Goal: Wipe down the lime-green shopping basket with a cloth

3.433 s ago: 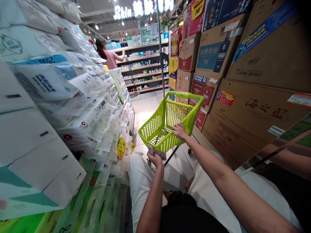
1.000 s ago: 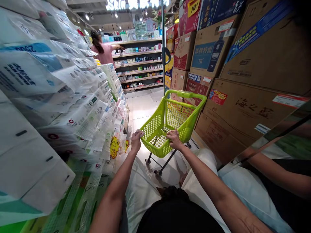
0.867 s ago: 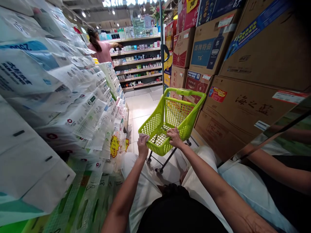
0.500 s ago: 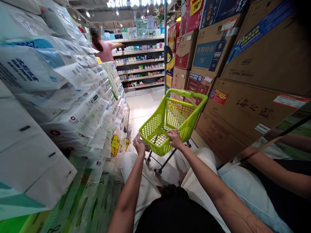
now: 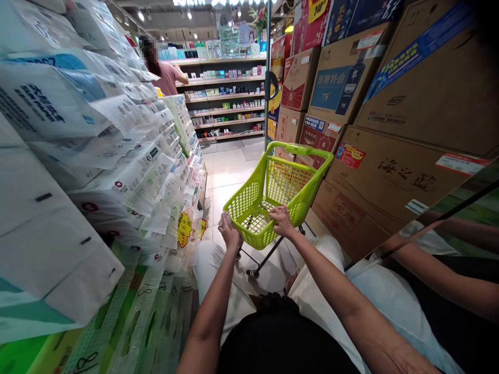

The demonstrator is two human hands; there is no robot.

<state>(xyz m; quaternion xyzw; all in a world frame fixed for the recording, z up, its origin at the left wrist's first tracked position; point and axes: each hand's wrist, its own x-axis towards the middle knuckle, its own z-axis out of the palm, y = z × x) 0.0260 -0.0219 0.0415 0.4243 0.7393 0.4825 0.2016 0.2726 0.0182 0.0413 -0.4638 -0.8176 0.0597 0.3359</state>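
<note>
A lime-green shopping cart (image 5: 262, 240) with a lattice basket stands on dark legs in front of my knees. My left hand (image 5: 231, 234) is closed on a crumpled pinkish-grey cloth (image 5: 225, 218), which touches the basket's near left corner. Most of the cloth is hidden by the fingers. My right hand (image 5: 282, 222) is wrapped over the near rim of the basket, right of its middle. Nothing lies inside the basket. The cart's handle (image 5: 298, 149) is on the far side.
Stacked tissue packs (image 5: 128, 161) rise close on the left. Cartons (image 5: 405, 161) are piled on the right beside a reflecting glass panel. Ahead, a person in a pink top (image 5: 168, 78) faces goods shelves (image 5: 230, 104). Pale floor tiles (image 5: 224, 169) run between.
My left hand with the cloth has shifted slightly right and up at the basket's corner. My right hand stays on the rim. The person at the shelves has lowered an outstretched arm.
</note>
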